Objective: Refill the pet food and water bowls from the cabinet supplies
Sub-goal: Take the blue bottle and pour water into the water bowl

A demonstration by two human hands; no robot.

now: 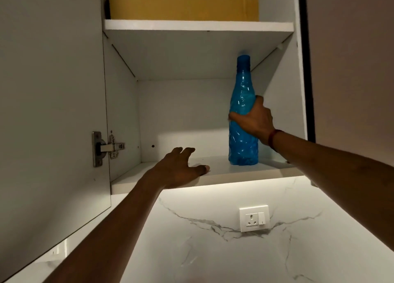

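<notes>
Head view: open cabinet point(123, 103), blue bottle point(242, 84) upright on its lower shelf point(215, 173), right side. Your right hand point(254, 120) wraps its middle; your left hand point(178, 169) rests spread on the shelf edge. Risk: the crinkled wall may slip or buckle as you lift.

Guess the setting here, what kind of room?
Probably a home kitchen: a white wall cabinet with its door open, a white marble-veined backsplash below it carrying a white wall socket, and a blue textured plastic bottle on its lower shelf, gripped by the right hand.
</notes>
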